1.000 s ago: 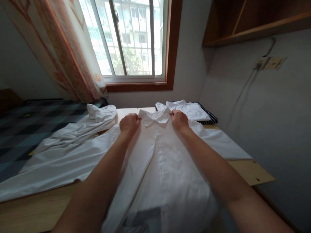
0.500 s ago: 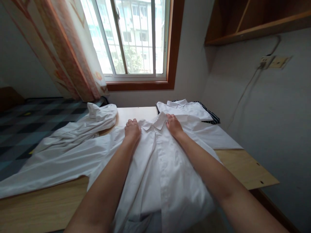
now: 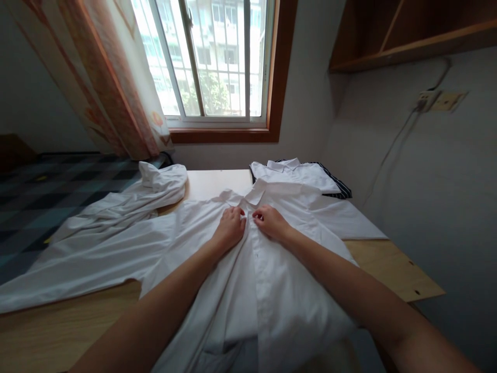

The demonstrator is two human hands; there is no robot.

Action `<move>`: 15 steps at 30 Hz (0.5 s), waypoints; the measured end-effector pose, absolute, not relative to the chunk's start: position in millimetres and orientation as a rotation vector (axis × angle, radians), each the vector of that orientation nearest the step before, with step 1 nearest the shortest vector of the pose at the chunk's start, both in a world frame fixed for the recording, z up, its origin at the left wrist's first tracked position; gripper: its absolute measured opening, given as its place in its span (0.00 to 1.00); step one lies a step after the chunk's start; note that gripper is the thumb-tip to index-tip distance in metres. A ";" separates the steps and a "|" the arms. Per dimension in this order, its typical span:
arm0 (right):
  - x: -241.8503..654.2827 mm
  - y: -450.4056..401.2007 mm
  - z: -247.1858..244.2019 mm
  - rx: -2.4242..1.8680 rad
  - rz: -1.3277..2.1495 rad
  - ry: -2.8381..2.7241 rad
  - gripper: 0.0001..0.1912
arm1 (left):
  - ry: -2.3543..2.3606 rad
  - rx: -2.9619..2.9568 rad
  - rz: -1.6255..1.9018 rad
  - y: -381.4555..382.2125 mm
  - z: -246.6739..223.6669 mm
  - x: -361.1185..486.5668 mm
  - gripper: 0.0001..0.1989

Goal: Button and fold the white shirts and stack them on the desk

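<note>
A white shirt point(image 3: 287, 280) lies front up over the wooden board, its collar point(image 3: 254, 194) toward the window and its sleeves spread to both sides. Just below the collar, my left hand point(image 3: 232, 224) is closed on the left front edge of the shirt. Across a narrow gap, my right hand point(image 3: 267, 220) has its fingers pinched at the right front edge, near the placket. The lower part of the shirt hangs toward me over the near edge.
Behind the shirt at right lies a folded white shirt point(image 3: 306, 176) on a black striped cloth point(image 3: 344, 190). A crumpled white garment point(image 3: 163, 184) is at left, beside a checkered bed point(image 3: 58, 181). The wooden board point(image 3: 388, 264) ends near the right wall.
Both hands have left the shoulders beside the collar and come inward and nearer to me, to the shirt front below the collar. The shirt has hardly moved.
</note>
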State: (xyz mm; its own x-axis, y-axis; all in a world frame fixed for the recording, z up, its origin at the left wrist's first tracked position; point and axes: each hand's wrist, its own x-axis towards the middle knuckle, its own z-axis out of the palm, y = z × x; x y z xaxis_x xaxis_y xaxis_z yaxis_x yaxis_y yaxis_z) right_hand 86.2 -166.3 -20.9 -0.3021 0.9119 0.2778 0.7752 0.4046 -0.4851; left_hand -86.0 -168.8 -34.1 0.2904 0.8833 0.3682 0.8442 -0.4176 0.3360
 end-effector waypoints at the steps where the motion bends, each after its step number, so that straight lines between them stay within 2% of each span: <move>1: 87.4 -166.3 -24.1 -1.423 0.369 -2.123 0.08 | 1.596 2.461 0.808 -168.7 -36.9 -87.1 0.07; 6: 92.9 -166.9 -29.0 -1.370 0.468 -2.031 0.06 | 1.476 2.512 0.808 -168.7 -40.9 -90.5 0.06; 11: 90.6 -171.1 -27.9 -1.394 0.544 -2.072 0.19 | 1.484 2.529 0.767 -168.7 -40.8 -88.2 0.08; 15: 83.0 -176.0 -24.6 -1.518 0.418 -2.077 0.18 | 1.525 2.459 0.737 -167.9 -38.6 -87.8 0.10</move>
State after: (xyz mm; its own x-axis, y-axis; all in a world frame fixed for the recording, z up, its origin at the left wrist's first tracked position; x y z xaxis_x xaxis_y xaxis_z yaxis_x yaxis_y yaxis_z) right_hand 83.0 -176.0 -24.6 -0.2292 0.9452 0.2325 0.7815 0.3211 -0.5350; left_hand -87.8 -167.9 -38.6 0.3601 0.8745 0.3249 0.7978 -0.4692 0.3787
